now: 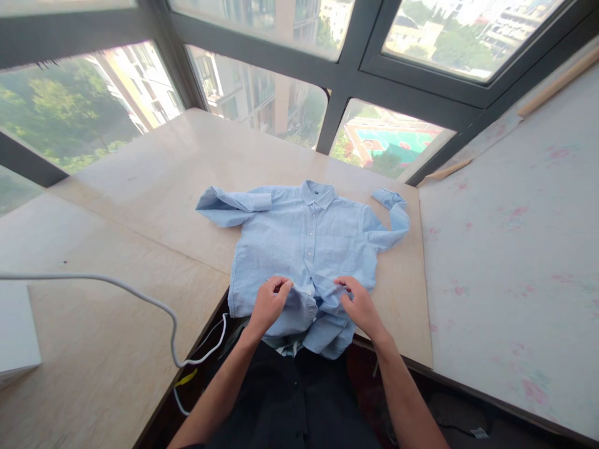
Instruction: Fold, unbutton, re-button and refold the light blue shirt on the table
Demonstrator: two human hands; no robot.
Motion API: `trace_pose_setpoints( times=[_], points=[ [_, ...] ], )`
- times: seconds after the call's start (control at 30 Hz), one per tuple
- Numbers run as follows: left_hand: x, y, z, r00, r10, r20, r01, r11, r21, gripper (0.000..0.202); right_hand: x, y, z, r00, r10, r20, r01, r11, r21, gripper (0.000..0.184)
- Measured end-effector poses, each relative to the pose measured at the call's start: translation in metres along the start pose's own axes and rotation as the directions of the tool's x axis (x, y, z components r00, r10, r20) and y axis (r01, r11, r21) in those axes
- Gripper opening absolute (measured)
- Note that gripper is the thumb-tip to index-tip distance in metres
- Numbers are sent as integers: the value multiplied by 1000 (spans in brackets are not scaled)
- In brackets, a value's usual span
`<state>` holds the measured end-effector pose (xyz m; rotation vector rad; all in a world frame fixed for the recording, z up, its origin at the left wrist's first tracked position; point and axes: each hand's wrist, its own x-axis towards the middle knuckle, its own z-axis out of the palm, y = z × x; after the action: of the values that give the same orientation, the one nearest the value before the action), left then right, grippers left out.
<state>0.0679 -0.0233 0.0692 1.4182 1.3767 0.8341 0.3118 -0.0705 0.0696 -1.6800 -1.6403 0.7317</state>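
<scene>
Nothing is readable: the collar label (317,193) on the shirt (276,240) is too small.

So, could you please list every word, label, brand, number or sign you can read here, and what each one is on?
No text can be read with certainty.
Neck label inside the collar of the blue shirt: too small to read.
Pale tag near the dark cable at the lower right: too small and blurred to read.
</scene>
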Motion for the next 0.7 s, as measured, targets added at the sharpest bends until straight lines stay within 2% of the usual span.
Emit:
trace_pose_setpoints(
  times=[0.07, 0.13, 0.2, 0.3, 0.4, 0.47, 0.57, 0.7],
  points=[
    [-1, 4, 4, 999, 52, -1, -52, 998, 43, 25, 5, -8, 4, 998, -25, -49, 24, 999, -21, 35],
    [-2, 8, 9, 995, 102, 14, -103, 990, 101, 22, 14, -18, 8, 995, -50, -84, 46, 997, -55, 29],
    [-2, 10, 13, 988, 150, 36, -154, 975, 159, 18, 26, -26, 13, 995, -71, -73, 64, 993, -96, 23],
    [-3, 13, 17, 975, 212, 71, -222, 952, 211, 13, 46, -29, 24, 998, -57, 40, 64, 976, -208, 21],
    [-5, 14, 18, 966, 245, 83, -258, 937, 237, 11, 63, -27, 36, 979, 56, 198, 23, 926, -377, 9],
    [-7, 14, 17, 964, 249, 89, -264, 931, 254, 11, 69, -27, 41, 957, 112, 267, 14, 903, -429, 15],
    [-8, 14, 15, 966, 233, 117, -256, 930, 264, 12, 67, -30, 40, 955, 95, 282, 4, 944, -329, 17],
    [-5, 18, 18, 965, 238, 105, -257, 941, 222, 25, 56, -34, 27, 969, 5, 247, 5, 999, -42, 12]
  ],
)
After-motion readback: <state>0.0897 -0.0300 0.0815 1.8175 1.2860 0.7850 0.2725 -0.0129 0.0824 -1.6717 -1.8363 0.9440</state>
